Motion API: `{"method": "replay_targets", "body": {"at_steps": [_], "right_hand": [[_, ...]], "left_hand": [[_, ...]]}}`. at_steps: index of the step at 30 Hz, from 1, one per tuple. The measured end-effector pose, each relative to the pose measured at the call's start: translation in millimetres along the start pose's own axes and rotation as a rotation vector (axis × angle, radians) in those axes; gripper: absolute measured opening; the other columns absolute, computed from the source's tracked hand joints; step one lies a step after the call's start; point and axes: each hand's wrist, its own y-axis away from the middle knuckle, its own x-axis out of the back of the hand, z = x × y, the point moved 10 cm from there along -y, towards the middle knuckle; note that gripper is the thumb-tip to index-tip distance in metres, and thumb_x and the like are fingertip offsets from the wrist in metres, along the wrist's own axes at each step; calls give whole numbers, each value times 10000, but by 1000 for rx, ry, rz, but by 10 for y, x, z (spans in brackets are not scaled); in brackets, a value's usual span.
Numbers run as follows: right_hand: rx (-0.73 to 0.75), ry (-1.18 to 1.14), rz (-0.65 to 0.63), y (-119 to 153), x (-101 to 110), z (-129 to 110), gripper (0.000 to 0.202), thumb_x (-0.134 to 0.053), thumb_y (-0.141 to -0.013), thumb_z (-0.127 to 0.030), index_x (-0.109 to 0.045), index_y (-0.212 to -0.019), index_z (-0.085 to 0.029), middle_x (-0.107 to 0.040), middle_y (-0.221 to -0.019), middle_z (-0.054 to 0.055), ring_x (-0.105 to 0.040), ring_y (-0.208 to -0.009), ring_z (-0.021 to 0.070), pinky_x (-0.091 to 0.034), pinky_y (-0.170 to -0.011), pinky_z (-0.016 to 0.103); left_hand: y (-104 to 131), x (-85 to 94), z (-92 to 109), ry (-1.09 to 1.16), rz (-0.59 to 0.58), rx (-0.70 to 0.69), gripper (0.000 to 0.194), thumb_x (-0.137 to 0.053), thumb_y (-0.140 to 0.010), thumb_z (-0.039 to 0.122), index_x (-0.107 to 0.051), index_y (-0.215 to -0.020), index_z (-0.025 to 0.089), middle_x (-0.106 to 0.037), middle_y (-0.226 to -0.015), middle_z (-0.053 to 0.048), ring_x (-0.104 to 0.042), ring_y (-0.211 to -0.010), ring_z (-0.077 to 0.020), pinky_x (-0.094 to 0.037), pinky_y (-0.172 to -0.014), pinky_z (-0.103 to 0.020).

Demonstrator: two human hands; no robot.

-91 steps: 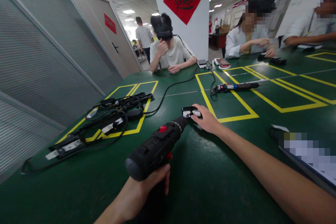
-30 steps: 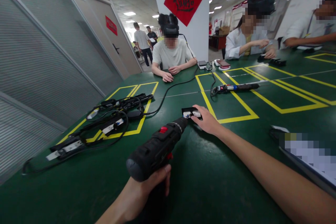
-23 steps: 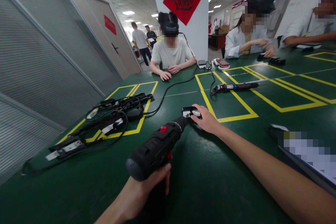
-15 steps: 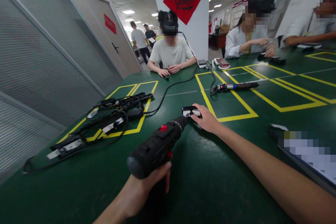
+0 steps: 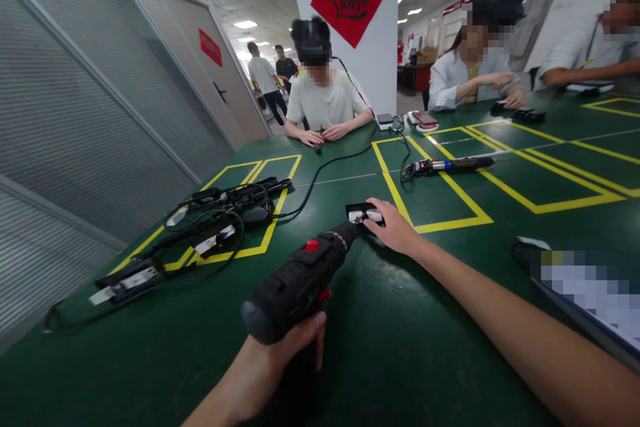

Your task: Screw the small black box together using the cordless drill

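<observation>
A black power drill [image 5: 295,283] with red switches points away and to the right, its handle gripped by my left hand [image 5: 285,353]. The drill's tip is at the left end of a small black case with white parts [image 5: 357,215]; whether they touch is too small to tell. My right hand [image 5: 393,227] holds the right end of that case between thumb and fingers, low over the green table [image 5: 400,320].
Black power strips with cables [image 5: 215,233] lie at the left. A pen-shaped electric tool [image 5: 450,165] lies beyond my right hand. At the right edge is a tray-like object [image 5: 535,260], partly pixelated. Several people sit across the table; a cable crosses its middle.
The person across the table has shifted slightly left, and that person's hands have moved a little. My hands, the drill and the case have barely moved.
</observation>
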Motion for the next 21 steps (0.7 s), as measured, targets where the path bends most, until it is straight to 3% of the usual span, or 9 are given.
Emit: {"method": "replay_targets", "body": {"at_steps": [3,10,14,18,21], "right_hand": [[0,1,-3,2,-1,-1,456,-490,-844,-374,-396,-1272,-249,-507,-1176,85,-479,-1098,230,-377,-937,403],[3,9,3,-2,-6,7,462,-496,-840,-372,-402,-1272,-239,-512,-1170,91,-483,-1095,230,-370,-946,408],[-1,12,2,-7,-7,9,466,-504,-834,-369,-406,-1269,-237,-515,-1162,91,-487,-1090,231,-378,-940,405],[5,15,-1,1,2,-7,465,-496,-838,-369,-400,-1273,-235,-509,-1168,92,-487,-1088,230,-379,-941,401],[10,15,1,7,2,-5,466,-497,-838,-359,-398,-1275,-230,-508,-1166,94,-489,-1079,229,-377,-941,400]], "left_hand": [[-10,-7,-20,-12,-9,0,370,-500,-845,403,-603,-614,133,-594,-644,-58,-530,-582,-168,-424,-592,-327],[3,-9,-29,-8,-17,19,366,-482,-852,418,-620,-670,132,-595,-646,-53,-538,-590,-174,-422,-596,-329],[-11,1,-29,-6,1,8,328,-491,-851,409,-625,-948,124,-599,-626,-38,-549,-586,-181,-424,-595,-328],[-45,27,-93,40,29,-18,493,-514,-830,427,-472,-1227,138,-608,-597,-22,-545,-538,-182,-416,-556,-321],[-51,44,-140,52,38,-13,576,-507,-831,435,-376,-1305,135,-607,-590,-17,-542,-533,-185,-411,-549,-322]]}}
